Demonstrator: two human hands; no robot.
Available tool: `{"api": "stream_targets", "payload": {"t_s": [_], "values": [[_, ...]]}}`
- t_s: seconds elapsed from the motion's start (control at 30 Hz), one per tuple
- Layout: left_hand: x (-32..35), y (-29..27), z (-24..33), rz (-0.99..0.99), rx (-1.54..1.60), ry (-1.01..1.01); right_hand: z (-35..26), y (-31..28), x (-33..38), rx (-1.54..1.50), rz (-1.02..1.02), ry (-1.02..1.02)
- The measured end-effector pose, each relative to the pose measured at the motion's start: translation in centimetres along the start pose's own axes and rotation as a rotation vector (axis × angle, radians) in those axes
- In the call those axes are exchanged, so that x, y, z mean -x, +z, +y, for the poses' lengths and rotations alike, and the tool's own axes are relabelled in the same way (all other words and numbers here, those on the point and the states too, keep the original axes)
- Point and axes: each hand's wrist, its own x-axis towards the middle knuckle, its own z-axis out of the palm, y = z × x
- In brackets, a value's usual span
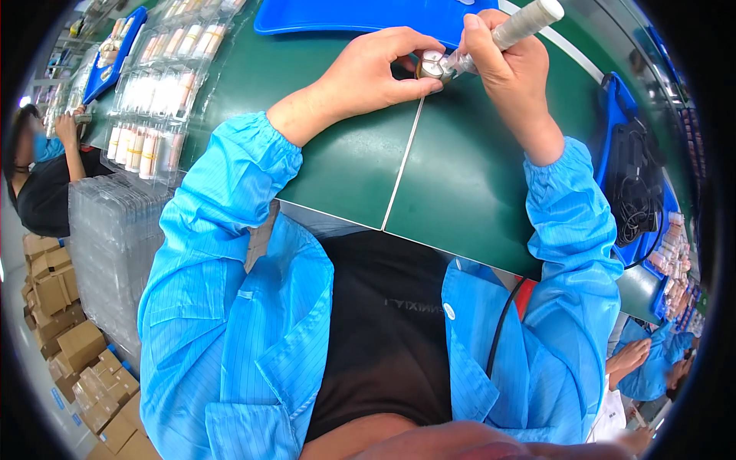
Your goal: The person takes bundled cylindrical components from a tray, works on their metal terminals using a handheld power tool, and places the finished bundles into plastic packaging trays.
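Observation:
My left hand (368, 73) reaches over the green tabletop (460, 169) and pinches a small round part (433, 64) between thumb and fingers. Its upturned end is whitish and split into segments, with a darker rim. My right hand (510, 73) grips a thick pen-like tool (533, 21), its handle wrapped in off-white tape. Clear plastic covers the tool's lower end, which meets or nearly meets the part; whether they touch I cannot tell. Just beyond both hands lies a blue tray (307, 19).
Clear plastic trays (146, 146) of banded cylinders stand at the left, above a stack of empty clear trays (115, 253). Cardboard boxes (80, 345) fill the lower left. Rightward, a blue bin (613, 115) holds a black device with cables (632, 184). Other people sit at both sides.

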Motion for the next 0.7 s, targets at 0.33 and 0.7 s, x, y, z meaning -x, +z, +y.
{"api": "stream_targets", "payload": {"t_s": [0.33, 0.7], "values": [[0.0, 0.5, -1.1, 0.039, 0.114, 0.071, -0.7, 0.3, -0.9, -0.139, 0.098, 0.068], [0.5, 0.9, 0.6, 0.013, 0.044, -0.213, -1.4, -0.6, -1.0, -0.202, 0.08, 0.043]]}}
